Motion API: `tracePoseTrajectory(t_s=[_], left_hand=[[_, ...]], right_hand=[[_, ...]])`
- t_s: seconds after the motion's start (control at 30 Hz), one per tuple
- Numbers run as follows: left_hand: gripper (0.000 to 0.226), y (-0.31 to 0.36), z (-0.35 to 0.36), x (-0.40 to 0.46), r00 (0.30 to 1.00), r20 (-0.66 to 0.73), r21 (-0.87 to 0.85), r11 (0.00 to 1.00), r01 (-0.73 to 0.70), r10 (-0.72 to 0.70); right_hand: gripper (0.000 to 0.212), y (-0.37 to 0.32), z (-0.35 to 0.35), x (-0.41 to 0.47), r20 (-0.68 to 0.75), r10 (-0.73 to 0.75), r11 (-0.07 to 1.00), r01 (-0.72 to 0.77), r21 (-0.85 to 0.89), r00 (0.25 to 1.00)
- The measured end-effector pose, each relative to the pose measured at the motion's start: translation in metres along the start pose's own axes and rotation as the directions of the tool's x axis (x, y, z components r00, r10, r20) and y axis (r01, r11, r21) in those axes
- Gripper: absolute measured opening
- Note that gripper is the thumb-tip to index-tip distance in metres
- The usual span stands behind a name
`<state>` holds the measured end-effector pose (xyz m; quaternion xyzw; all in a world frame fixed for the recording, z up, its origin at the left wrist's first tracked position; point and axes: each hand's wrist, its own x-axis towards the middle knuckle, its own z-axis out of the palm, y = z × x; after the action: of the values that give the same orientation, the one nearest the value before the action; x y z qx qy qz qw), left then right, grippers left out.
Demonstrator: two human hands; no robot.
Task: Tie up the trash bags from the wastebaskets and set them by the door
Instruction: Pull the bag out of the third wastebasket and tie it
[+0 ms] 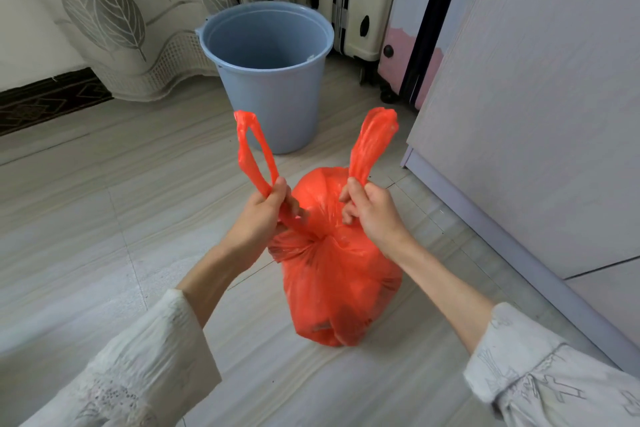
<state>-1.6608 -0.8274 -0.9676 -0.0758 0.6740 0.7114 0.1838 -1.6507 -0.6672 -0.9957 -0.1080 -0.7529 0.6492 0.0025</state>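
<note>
A full orange-red trash bag (341,284) stands on the tiled floor in front of me. Its neck is gathered into a crossing of the two handles just above the bulge. My left hand (266,215) grips the left handle loop, which sticks up past my fist. My right hand (372,210) grips the right handle loop, which also points upward. Both handles are pulled apart to the sides. Behind the bag stands a blue-grey wastebasket (270,80), with no bag in it.
A pale cabinet side (540,107) runs along the right. Suitcases, cream (360,10) and pink (408,55), lean in the back corner. A leaf-patterned curtain (138,17) hangs at the back left down to the floor.
</note>
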Motion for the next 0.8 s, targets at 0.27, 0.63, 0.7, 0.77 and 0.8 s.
tracePoseTrajectory(t_s=[0.27,0.63,0.7,0.77,0.8], left_hand=[[0.036,0.009,-0.006,0.004,0.992,-0.012,0.263,0.958,-0.116,0.123],[0.021,0.020,-0.006,0.012,0.990,0.121,-0.027,0.997,-0.068,0.071],[0.019,0.019,-0.006,0.011,0.983,0.155,0.037,0.994,-0.104,0.097],[0.016,0.019,-0.005,0.012,0.971,0.209,0.081,0.988,-0.132,0.113],[0.021,0.019,-0.007,0.011,0.965,0.234,0.103,0.984,-0.146,0.119]], right_hand=[[0.032,0.003,0.003,-0.004,0.149,0.185,0.815,-0.067,-0.576,0.971],[0.010,0.001,0.023,-0.024,0.473,0.135,0.856,0.138,-0.499,0.871],[0.008,0.001,0.023,-0.022,0.483,0.155,0.920,0.052,-0.389,0.862],[0.019,0.000,0.024,-0.022,0.477,0.196,0.947,-0.038,-0.320,0.857],[0.023,-0.001,0.024,-0.023,0.479,0.198,0.954,-0.057,-0.293,0.855]])
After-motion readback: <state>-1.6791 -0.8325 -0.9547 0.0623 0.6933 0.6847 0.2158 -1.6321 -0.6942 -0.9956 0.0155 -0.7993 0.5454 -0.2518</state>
